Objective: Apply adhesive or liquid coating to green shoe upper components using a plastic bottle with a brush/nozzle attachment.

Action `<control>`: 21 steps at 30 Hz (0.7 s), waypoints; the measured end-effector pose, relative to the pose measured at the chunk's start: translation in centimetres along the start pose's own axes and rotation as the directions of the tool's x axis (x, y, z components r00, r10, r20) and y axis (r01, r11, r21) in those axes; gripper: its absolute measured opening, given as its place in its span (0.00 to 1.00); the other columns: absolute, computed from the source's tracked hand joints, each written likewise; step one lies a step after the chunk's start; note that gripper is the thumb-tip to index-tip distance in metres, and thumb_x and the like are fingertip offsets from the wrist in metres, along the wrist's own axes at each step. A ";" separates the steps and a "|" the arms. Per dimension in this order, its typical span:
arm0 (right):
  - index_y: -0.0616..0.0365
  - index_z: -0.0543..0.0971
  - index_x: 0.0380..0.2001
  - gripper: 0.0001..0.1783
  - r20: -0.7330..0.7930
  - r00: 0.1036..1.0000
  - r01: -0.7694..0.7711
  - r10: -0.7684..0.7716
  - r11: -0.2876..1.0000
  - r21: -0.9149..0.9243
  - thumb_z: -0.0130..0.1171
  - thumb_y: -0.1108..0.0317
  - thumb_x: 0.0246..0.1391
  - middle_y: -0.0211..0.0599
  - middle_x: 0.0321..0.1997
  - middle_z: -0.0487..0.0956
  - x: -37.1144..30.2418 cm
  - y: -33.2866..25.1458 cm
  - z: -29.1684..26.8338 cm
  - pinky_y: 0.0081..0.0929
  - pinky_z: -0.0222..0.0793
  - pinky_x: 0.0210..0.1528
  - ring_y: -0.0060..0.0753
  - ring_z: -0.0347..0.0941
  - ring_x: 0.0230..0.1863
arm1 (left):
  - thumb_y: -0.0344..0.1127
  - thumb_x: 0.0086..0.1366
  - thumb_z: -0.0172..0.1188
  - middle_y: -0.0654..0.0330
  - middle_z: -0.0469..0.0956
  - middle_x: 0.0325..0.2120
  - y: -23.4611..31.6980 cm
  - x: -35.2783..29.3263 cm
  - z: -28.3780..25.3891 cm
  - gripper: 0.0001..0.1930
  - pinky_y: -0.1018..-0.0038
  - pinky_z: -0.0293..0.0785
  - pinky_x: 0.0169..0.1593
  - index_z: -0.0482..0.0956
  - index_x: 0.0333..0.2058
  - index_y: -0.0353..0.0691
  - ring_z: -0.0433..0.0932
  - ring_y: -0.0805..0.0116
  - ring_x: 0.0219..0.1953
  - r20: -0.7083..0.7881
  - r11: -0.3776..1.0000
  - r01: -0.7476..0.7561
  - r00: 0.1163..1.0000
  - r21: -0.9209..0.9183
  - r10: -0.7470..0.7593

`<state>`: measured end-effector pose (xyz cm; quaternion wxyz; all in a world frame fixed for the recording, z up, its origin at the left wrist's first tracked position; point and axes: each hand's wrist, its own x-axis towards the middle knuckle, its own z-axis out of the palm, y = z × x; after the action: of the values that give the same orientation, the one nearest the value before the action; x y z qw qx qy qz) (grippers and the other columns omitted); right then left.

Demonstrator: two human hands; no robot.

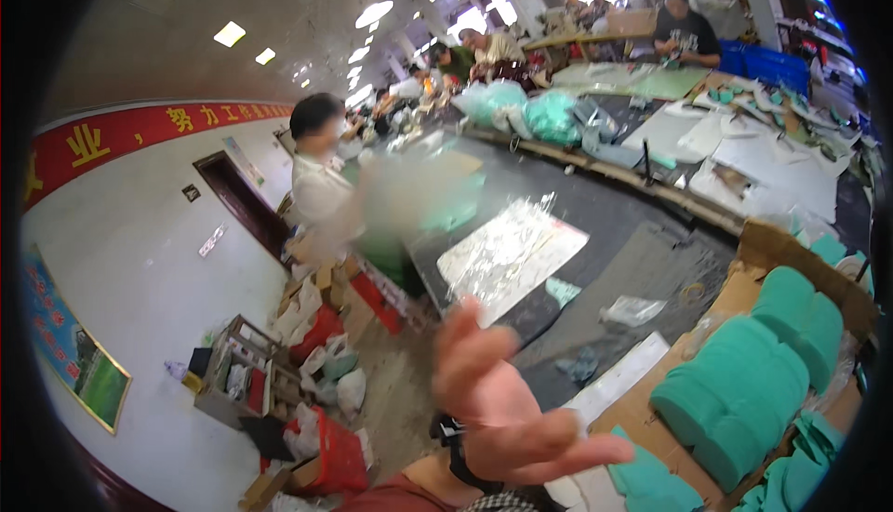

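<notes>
My left hand (507,396) is raised at the lower middle, its fingers spread and smeared by motion, with nothing seen in them. A dark wristband (458,452) circles the wrist, and a reddish-brown sleeve (409,493) covers the forearm. My right hand is out of the picture. Right of the left hand, thick stacks of teal foam-like pads (735,386) lie on brown cardboard (642,410). A loose teal piece (651,486) lies just beyond the fingertips, and a white strip (619,377) runs beside the cardboard.
A dark worktable (605,270) holds a shiny plastic-covered sheet (512,252) and a clear bag (633,310). Across it stands a person in a white shirt (316,186); others work farther back. Along the left wall are a small cabinet (242,372) and red bags (339,456).
</notes>
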<state>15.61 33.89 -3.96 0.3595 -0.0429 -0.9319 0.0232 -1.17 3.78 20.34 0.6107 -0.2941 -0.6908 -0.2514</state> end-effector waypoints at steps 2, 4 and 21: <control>0.66 0.77 0.58 0.26 0.012 1.000 -0.001 0.001 1.000 -0.012 0.58 0.56 0.66 0.49 0.57 0.79 0.0 0.6 -0.5 0.40 0.75 0.53 0.46 0.77 0.56 | 0.50 0.55 0.77 0.48 0.59 0.67 -1.8 0.1 -0.5 0.23 0.46 0.53 0.73 0.83 0.50 0.63 0.52 0.40 0.74 -0.002 0.994 -0.079 0.997 0.075 0.079; 0.66 0.77 0.58 0.26 0.026 1.000 -0.002 0.002 1.000 -0.019 0.58 0.56 0.66 0.49 0.57 0.79 0.4 1.3 -0.9 0.40 0.75 0.53 0.46 0.77 0.56 | 0.59 0.55 0.76 0.48 0.44 0.76 -2.6 0.4 -1.4 0.49 0.48 0.43 0.75 0.62 0.72 0.55 0.44 0.42 0.77 0.258 0.971 -0.075 0.966 0.227 0.014; 0.66 0.77 0.57 0.26 0.024 0.999 0.035 -0.034 0.997 -0.063 0.56 0.55 0.67 0.50 0.56 0.80 1.7 0.3 -0.5 0.39 0.77 0.51 0.46 0.78 0.54 | 0.46 0.49 0.80 0.57 0.69 0.60 2.7 -7.1 1.8 0.19 0.48 0.52 0.73 0.90 0.43 0.61 0.60 0.48 0.69 0.410 0.983 0.182 0.898 -0.017 -0.159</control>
<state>14.68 34.35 -2.47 0.3476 -0.0379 -0.9368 -0.0123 0.11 6.26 13.02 0.4207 -0.2950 -0.8188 -0.2562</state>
